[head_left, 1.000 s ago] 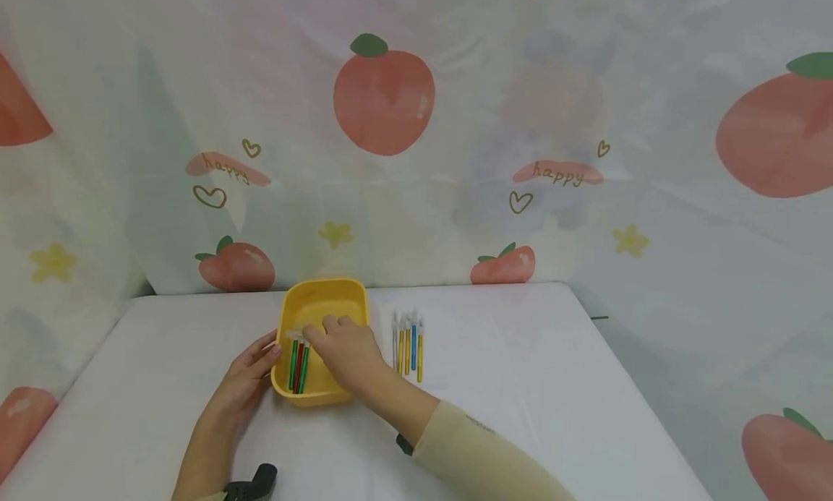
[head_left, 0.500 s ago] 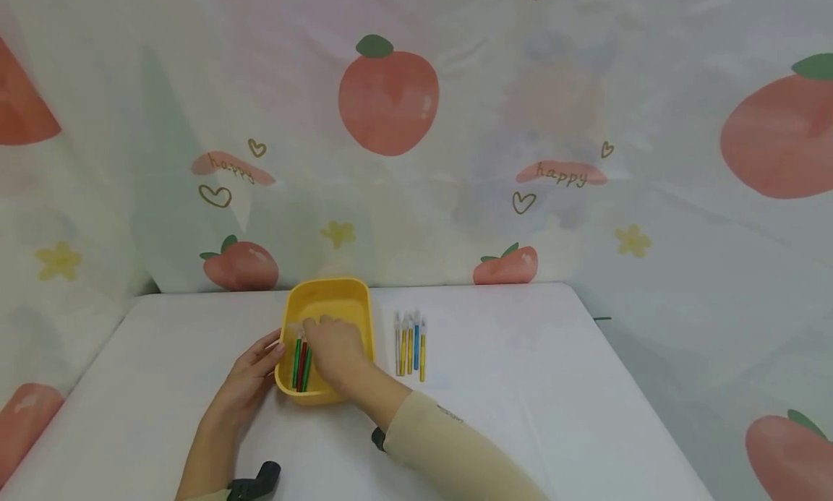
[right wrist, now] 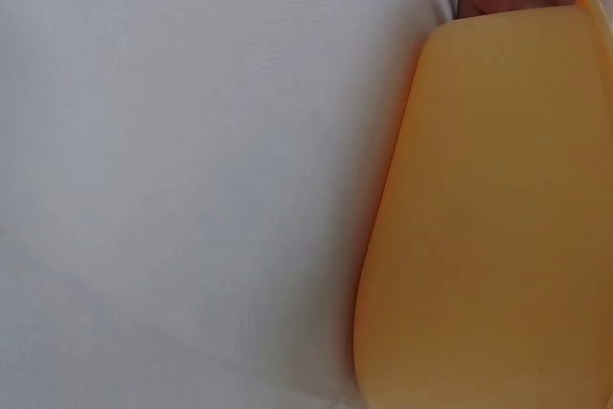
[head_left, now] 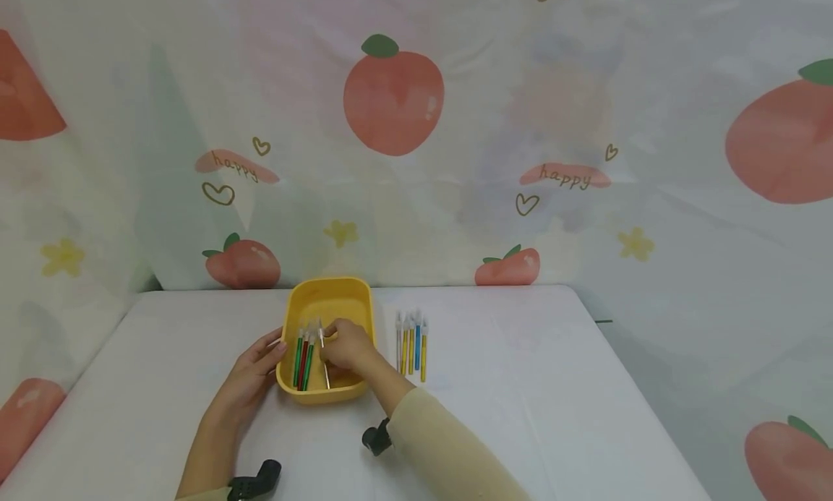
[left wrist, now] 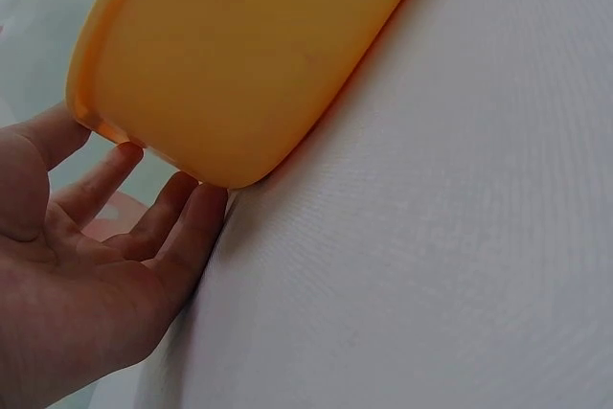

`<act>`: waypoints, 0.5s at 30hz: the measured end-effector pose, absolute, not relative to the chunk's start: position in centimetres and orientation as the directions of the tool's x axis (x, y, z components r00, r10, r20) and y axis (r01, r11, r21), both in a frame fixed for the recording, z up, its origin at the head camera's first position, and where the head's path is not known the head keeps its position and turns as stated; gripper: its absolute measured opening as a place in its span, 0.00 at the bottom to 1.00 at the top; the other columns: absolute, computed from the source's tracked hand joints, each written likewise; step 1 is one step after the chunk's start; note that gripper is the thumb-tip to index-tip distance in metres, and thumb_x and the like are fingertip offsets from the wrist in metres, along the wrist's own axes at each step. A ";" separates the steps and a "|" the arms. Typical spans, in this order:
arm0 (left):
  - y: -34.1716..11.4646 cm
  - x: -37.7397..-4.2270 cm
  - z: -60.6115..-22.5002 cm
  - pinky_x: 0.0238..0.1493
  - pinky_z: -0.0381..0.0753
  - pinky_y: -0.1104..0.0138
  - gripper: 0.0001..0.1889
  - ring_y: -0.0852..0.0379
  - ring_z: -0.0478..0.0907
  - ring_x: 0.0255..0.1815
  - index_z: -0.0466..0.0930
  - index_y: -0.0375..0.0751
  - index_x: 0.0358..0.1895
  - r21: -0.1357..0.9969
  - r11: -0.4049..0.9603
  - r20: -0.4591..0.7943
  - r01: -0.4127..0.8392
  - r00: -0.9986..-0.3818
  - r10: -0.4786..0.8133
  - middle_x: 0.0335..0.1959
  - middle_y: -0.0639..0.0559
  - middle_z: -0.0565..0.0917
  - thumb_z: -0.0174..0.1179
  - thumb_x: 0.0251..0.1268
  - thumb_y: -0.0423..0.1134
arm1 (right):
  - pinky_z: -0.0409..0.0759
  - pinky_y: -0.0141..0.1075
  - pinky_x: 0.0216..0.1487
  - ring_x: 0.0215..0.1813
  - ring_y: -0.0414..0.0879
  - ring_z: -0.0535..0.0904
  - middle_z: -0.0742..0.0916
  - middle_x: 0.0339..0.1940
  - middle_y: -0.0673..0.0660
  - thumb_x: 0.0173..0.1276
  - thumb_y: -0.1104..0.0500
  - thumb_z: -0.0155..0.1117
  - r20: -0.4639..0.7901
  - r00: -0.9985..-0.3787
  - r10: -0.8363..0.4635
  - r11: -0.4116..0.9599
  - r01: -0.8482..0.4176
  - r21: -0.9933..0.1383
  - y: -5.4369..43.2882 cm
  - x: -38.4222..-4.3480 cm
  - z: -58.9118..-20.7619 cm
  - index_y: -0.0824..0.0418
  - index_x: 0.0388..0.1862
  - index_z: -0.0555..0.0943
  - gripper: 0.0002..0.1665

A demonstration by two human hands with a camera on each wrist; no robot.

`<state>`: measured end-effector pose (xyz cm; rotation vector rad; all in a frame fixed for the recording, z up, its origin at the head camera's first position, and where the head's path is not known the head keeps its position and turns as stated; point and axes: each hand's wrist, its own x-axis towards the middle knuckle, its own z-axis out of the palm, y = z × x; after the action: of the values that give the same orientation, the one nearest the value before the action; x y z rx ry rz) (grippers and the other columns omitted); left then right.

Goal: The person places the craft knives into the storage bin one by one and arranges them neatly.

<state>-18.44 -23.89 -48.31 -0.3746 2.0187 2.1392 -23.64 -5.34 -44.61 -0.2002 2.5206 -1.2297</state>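
Comparing with half a second ago: can now make out a silver pen [head_left: 326,371] inside the yellow tray [head_left: 341,298], just beside a trio of two green pens [head_left: 297,360] with a red pen [head_left: 303,364] between. Could not see it in either earlier view. Also noted a small shift of the right hand [head_left: 351,345] toward the tray's right side, uncovering the trio's upper ends.

Judged from this: now handling the silver pen singly, apart from the trio. Cannot tell whether being lifted or set down.

Grip, right: apparently pinching the silver pen between thumb and finger; cannot confirm from the right wrist view. Grip, left: touching the tray's left side with the fingertips of the left hand [head_left: 250,367], fingers relaxed, not wrapped round. Found unchanged there.

Outside the tray, on the white table [head_left: 520,378] to the right: counted a row of five pens [head_left: 411,353], side by side, in grey, yellow and blue.

Writing: read "happy" twice on the printed backdrop [head_left: 416,212], near outlined hearts. Found no legible brand or label on pens, tray or black wrist cameras [head_left: 257,479].
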 end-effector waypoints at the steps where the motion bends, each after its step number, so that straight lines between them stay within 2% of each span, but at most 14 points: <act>1: -23.9 -18.5 -48.3 0.76 0.59 0.51 0.32 0.47 0.58 0.77 0.55 0.50 0.79 0.953 -0.064 -0.301 -0.298 -0.953 -0.043 0.77 0.43 0.60 0.53 0.77 0.50 | 0.83 0.34 0.28 0.28 0.44 0.83 0.85 0.31 0.55 0.58 0.67 0.71 -0.248 -0.933 -0.262 0.581 0.053 -0.812 -5.4 -23.7 -44.8 0.62 0.52 0.80 0.22; 3: -23.9 -18.5 -48.4 0.76 0.59 0.51 0.33 0.47 0.58 0.77 0.55 0.50 0.79 0.952 -0.063 -0.301 -0.298 -0.953 -0.042 0.78 0.44 0.60 0.53 0.77 0.51 | 0.84 0.37 0.24 0.24 0.46 0.84 0.85 0.26 0.56 0.58 0.70 0.70 -0.287 -0.922 -0.260 0.516 0.119 -0.848 -5.4 -23.7 -44.9 0.64 0.53 0.78 0.23; 6: -24.0 -18.5 -48.5 0.76 0.59 0.51 0.32 0.47 0.58 0.77 0.55 0.51 0.79 0.952 -0.062 -0.301 -0.299 -0.953 -0.039 0.78 0.44 0.59 0.53 0.77 0.50 | 0.85 0.39 0.24 0.22 0.47 0.84 0.85 0.22 0.57 0.58 0.71 0.70 -0.314 -0.914 -0.258 0.462 0.169 -0.871 -5.5 -23.6 -45.0 0.65 0.53 0.77 0.23; 10: -24.1 -18.5 -48.5 0.76 0.59 0.51 0.32 0.48 0.59 0.77 0.55 0.51 0.79 0.952 -0.060 -0.303 -0.301 -0.952 -0.038 0.78 0.44 0.59 0.52 0.77 0.49 | 0.85 0.39 0.25 0.21 0.48 0.84 0.85 0.24 0.58 0.59 0.72 0.70 -0.345 -0.909 -0.234 0.423 0.225 -0.878 -5.7 -23.6 -44.9 0.65 0.54 0.75 0.24; 15: -24.1 -18.5 -48.5 0.75 0.60 0.53 0.32 0.49 0.59 0.76 0.55 0.52 0.79 0.951 -0.064 -0.304 -0.302 -0.952 -0.029 0.78 0.45 0.59 0.52 0.77 0.51 | 0.83 0.36 0.23 0.21 0.47 0.83 0.84 0.26 0.58 0.60 0.70 0.71 -0.355 -0.912 -0.206 0.446 0.236 -0.863 -5.9 -23.4 -44.9 0.64 0.56 0.75 0.25</act>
<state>-18.54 -24.07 -48.51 -0.3621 2.0086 2.1318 -23.44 -5.90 -44.95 0.0251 2.2918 -1.4629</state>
